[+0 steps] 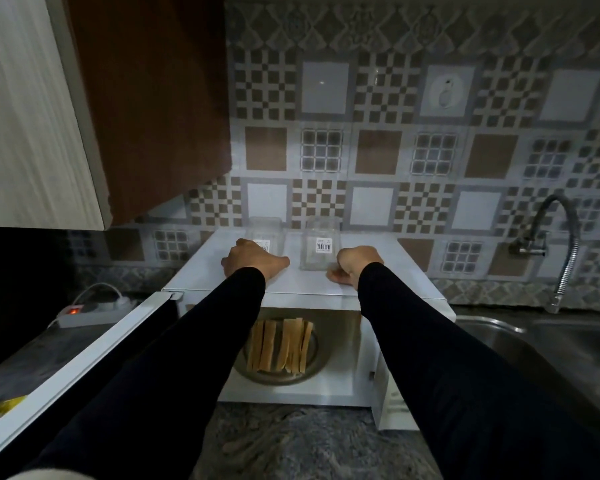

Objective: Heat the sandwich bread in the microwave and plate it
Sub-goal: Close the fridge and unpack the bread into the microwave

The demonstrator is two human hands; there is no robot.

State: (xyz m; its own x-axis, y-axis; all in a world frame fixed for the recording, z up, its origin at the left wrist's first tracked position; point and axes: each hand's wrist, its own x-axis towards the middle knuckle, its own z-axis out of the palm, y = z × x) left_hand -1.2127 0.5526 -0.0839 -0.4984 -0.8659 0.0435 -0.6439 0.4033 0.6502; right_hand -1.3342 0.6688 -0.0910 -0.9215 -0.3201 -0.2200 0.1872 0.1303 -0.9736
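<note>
A white microwave (pixel 409 292) stands on the counter with its door (pixel 84 355) swung open to the left. Inside, several slices of sandwich bread (pixel 281 346) stand on edge on the round turntable (pixel 309 370). My left hand (pixel 253 261) and my right hand (pixel 355 265) both rest on the microwave's top as loose fists, and neither holds anything. No plate is in view.
Two clear plastic containers (pixel 321 247) with barcode labels stand on the microwave's top just past my hands. A steel sink (pixel 551 344) and a flexible tap (pixel 565 254) lie to the right. A power strip (pixel 87 311) sits at the left, a wall cabinet (pixel 146 98) overhead.
</note>
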